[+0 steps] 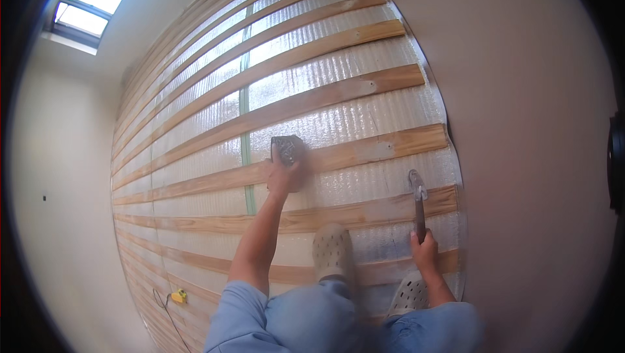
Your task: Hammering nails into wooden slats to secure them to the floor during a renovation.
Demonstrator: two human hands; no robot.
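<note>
My right hand point(425, 254) is closed around the handle of a hammer point(419, 206), whose metal head points away from me over a wooden batten point(374, 215). Further forward and to the left, my left hand point(282, 174) grips a dark container point(288, 148) with small shiny bits showing in it; blur hides exactly what they are. That hand and the container are over another batten point(351, 152), and I cannot tell whether they touch it.
Parallel battens lie across silvery foil sheeting point(293, 86), with a green tape strip point(245, 102) on it. My clogs point(333, 249) stand among the battens. A yellow tape measure point(179, 296) lies lower left, near a thin cable. Walls border both sides; a window point(88, 11) is upper left.
</note>
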